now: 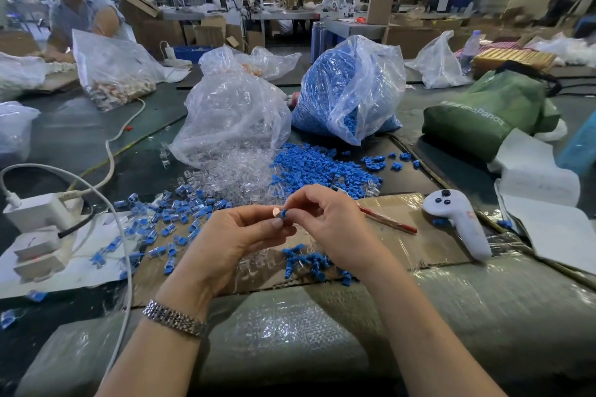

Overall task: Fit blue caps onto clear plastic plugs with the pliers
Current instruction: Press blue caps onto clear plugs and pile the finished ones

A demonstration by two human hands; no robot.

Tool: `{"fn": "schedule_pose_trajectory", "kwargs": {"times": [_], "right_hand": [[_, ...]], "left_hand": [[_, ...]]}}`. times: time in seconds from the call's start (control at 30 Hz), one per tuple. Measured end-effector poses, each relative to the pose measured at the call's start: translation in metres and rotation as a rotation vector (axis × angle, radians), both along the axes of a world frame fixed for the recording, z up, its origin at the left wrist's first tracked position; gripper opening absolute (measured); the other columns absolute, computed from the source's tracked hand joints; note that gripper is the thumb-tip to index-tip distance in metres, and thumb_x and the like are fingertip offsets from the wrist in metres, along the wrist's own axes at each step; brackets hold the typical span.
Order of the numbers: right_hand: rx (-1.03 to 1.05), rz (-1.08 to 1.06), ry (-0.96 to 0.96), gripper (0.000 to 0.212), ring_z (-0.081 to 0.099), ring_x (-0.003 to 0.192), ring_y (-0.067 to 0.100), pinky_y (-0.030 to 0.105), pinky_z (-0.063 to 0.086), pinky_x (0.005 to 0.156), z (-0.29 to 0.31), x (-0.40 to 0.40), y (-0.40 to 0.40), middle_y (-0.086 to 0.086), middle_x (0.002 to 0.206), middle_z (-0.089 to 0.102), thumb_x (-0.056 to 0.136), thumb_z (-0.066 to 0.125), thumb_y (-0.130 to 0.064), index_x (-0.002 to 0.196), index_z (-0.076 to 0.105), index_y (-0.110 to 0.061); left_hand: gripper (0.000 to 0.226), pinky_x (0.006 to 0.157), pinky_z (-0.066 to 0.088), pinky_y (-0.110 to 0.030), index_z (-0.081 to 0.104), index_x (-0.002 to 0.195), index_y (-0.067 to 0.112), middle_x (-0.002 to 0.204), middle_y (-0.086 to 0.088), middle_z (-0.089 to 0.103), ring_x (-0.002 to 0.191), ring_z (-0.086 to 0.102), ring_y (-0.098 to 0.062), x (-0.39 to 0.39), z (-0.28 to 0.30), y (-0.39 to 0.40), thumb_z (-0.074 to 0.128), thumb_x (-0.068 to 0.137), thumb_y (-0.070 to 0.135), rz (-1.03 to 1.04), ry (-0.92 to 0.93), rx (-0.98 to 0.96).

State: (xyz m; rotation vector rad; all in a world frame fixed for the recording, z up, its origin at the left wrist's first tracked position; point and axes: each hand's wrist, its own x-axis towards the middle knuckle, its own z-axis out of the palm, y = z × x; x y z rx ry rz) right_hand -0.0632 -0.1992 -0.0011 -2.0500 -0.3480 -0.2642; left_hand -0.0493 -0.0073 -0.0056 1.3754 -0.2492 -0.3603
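Both hands meet above the cardboard sheet. My left hand and my right hand together pinch a small blue cap between fingertips; whether a clear plug is under it I cannot tell. The red-handled pliers lie on the cardboard behind my right hand. Loose blue caps and clear plugs spill from their bags just beyond my hands. Capped pieces lie scattered at the left, and more blue caps sit below my hands.
A bag of clear plugs and a bag of blue caps stand behind. A white controller lies right, a charger with cables left, a green bag far right. Another person works at far left.
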Motion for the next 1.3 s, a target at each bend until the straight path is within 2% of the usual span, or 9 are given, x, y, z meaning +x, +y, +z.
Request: {"fn": "schedule_pose_trajectory", "kwargs": {"times": [0.23, 0.33, 0.47, 0.57, 0.67, 0.8, 0.97, 1.13, 1.3], "right_hand": [[-0.114, 0.008, -0.081, 0.008, 0.062, 0.088, 0.009, 0.032, 0.053, 0.083, 0.001, 0.000, 0.001, -0.007, 0.091, 0.065, 0.095, 0.071, -0.015, 0.094, 0.069, -0.023], [-0.097, 0.026, -0.056, 0.008, 0.062, 0.086, 0.007, 0.022, 0.049, 0.078, 0.003, -0.002, 0.001, -0.008, 0.090, 0.066, 0.095, 0.072, -0.017, 0.095, 0.070, -0.025], [-0.023, -0.115, -0.003, 0.017, 0.060, 0.086, 0.000, 0.020, 0.050, 0.077, 0.005, -0.002, -0.013, -0.013, 0.094, 0.064, 0.094, 0.070, -0.037, 0.109, 0.065, -0.032], [-0.485, -0.518, 0.145, 0.052, 0.052, 0.119, 0.015, 0.039, 0.047, 0.102, 0.006, 0.010, -0.038, -0.001, 0.127, 0.054, 0.094, 0.063, -0.054, 0.133, 0.053, -0.023], [-0.815, -0.592, 0.442, 0.073, 0.047, 0.127, 0.029, 0.051, 0.042, 0.107, 0.001, 0.019, -0.054, 0.011, 0.137, 0.048, 0.089, 0.061, -0.067, 0.137, 0.049, -0.014], [-0.872, -0.485, 0.451, 0.049, 0.053, 0.113, 0.027, 0.051, 0.047, 0.100, -0.003, 0.023, -0.055, 0.007, 0.121, 0.054, 0.091, 0.063, -0.061, 0.112, 0.059, -0.017], [-0.937, -0.477, 0.365, 0.028, 0.053, 0.099, 0.025, 0.040, 0.048, 0.085, -0.003, 0.024, -0.051, 0.009, 0.107, 0.056, 0.095, 0.058, -0.044, 0.094, 0.059, -0.016], [-0.768, -0.514, 0.343, 0.021, 0.047, 0.072, 0.015, 0.028, 0.029, 0.054, 0.003, 0.022, -0.046, 0.006, 0.090, 0.055, 0.097, 0.050, -0.032, 0.085, 0.055, -0.015], [-0.335, -0.329, 0.398, 0.029, 0.055, 0.066, 0.017, 0.029, 0.045, 0.057, 0.029, 0.008, -0.040, 0.005, 0.077, 0.060, 0.101, 0.059, -0.035, 0.087, 0.061, -0.009]], "left_hand": [[0.036, 0.084, 0.061, -0.030, 0.080, 0.106, 0.015, 0.106, -0.018, 0.077, 0.101, 0.075, -0.031, 0.000, -0.005, 0.002, 0.080, 0.074, 0.030, -0.009, -0.023, 0.012], [0.034, 0.085, 0.061, -0.031, 0.080, 0.107, 0.015, 0.107, -0.019, 0.077, 0.102, 0.075, -0.032, 0.000, -0.007, 0.002, 0.079, 0.076, 0.028, -0.005, -0.023, 0.002], [0.028, 0.083, 0.061, -0.030, 0.079, 0.106, 0.009, 0.109, -0.021, 0.076, 0.102, 0.074, -0.034, 0.002, -0.010, 0.002, 0.075, 0.079, 0.018, 0.032, 0.005, -0.070], [0.025, 0.082, 0.062, -0.032, 0.079, 0.103, 0.006, 0.109, -0.023, 0.075, 0.101, 0.074, -0.035, 0.004, -0.012, 0.003, 0.073, 0.080, 0.015, 0.080, 0.007, -0.108], [0.022, 0.082, 0.062, -0.033, 0.080, 0.101, 0.008, 0.108, -0.023, 0.075, 0.100, 0.074, -0.035, 0.006, -0.014, 0.004, 0.071, 0.081, 0.012, 0.128, 0.013, -0.144], [0.022, 0.083, 0.062, -0.032, 0.079, 0.103, 0.006, 0.111, -0.023, 0.074, 0.102, 0.074, -0.036, 0.009, -0.015, 0.007, 0.070, 0.083, 0.010, 0.162, 0.018, -0.178], [0.024, 0.081, 0.062, -0.031, 0.076, 0.105, 0.001, 0.111, -0.025, 0.074, 0.098, 0.075, -0.034, 0.011, -0.016, 0.009, 0.069, 0.083, 0.008, 0.207, 0.052, -0.251], [0.028, 0.081, 0.062, -0.032, 0.072, 0.111, -0.002, 0.110, -0.025, 0.073, 0.098, 0.075, -0.033, 0.012, -0.016, 0.010, 0.068, 0.084, 0.006, 0.217, 0.049, -0.257], [0.028, 0.085, 0.062, -0.035, 0.071, 0.112, -0.003, 0.112, -0.025, 0.073, 0.099, 0.074, -0.033, 0.012, -0.017, 0.012, 0.067, 0.086, 0.006, 0.227, 0.057, -0.279]]}}
